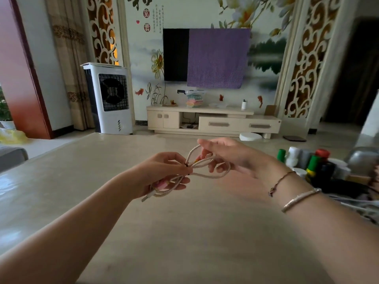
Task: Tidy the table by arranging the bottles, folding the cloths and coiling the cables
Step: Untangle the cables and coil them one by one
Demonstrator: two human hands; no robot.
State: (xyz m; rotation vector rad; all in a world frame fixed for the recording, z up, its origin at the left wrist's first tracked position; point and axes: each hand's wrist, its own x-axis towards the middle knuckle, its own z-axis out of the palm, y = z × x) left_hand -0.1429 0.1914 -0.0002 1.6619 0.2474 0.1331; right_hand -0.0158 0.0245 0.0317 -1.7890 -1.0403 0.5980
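One braided cable (202,163) hangs above the table (82,181), its loops running from 8 o'clock to 2 o'clock. The left hand (164,171) pinches its middle; the right hand (227,155) curls its fingers through the far loop. At 3 o'clock stand several bottles (313,162), too blurred to count.

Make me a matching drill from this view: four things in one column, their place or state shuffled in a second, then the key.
Things
1. braided cable
2. purple cloth
3. bottles
4. air cooler

Places or states
A. stands on the floor, left of the TV cabinet
B. grouped at the table's right edge
C. held looped between both hands, above the table
D. draped over the wall screen

Pairs: 1-C, 2-D, 3-B, 4-A. The left hand pinches the loops together; the right hand holds a strand.
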